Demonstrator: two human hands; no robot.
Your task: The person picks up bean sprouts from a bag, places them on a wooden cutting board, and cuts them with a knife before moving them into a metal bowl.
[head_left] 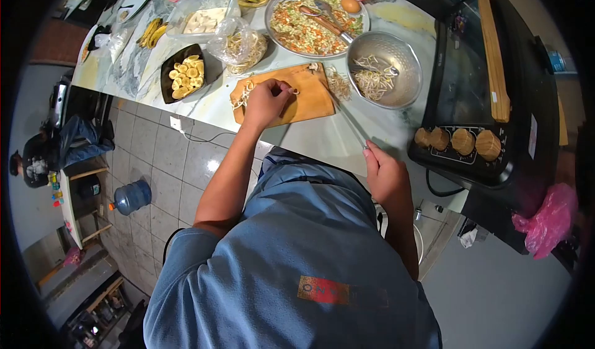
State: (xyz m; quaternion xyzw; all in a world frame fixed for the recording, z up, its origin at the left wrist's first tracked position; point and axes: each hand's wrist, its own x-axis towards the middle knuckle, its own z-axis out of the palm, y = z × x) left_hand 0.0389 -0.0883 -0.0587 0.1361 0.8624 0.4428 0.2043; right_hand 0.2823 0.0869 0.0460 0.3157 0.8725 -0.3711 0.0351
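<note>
My left hand (268, 106) is over the wooden cutting board (313, 104), fingers pinched on a pale bean sprout (295, 92). More bean sprouts (243, 94) lie at the board's left end. My right hand (387, 174) is closed around the handle of a knife (351, 123), whose long thin blade points up-left toward the board's right edge. Beside that edge sits a small heap of brownish sprout trimmings (338, 84). A perforated metal colander (406, 70) holding several white sprouts stands to the right of it.
Behind the board are a large tray (270, 30) of chopped vegetables with an egg (350, 5), and a plastic bag of sprouts (246, 45). A black bowl (167, 79) of banana slices stands left. A black oven (458, 82) flanks the right. A person sits far left.
</note>
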